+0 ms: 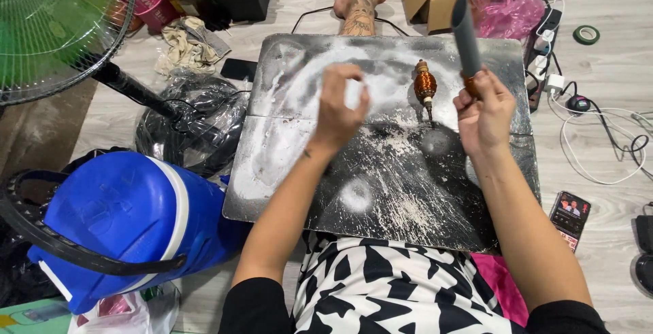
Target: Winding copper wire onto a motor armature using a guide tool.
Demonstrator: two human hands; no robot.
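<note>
Inspection step, we judge: our right hand (484, 106) clamps the grey tube (466, 31); left hand (340, 103) pinches closed, contents hidden; next needs alignment with the copper-wound rotor (425, 84).

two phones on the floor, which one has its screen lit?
The phone on the floor right of the dark work board, beside the person's right forearm: its screen shows a picture. The other phone, past the board's far left corner, is black.

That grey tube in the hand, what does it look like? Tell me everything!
The grey tube is dull, looks like plastic or rubber, and is open at its slanted top end. It stands nearly upright, tilted slightly left. The right hand grips its lower end, where a brownish part shows. It is held above the dusty dark board.
</note>
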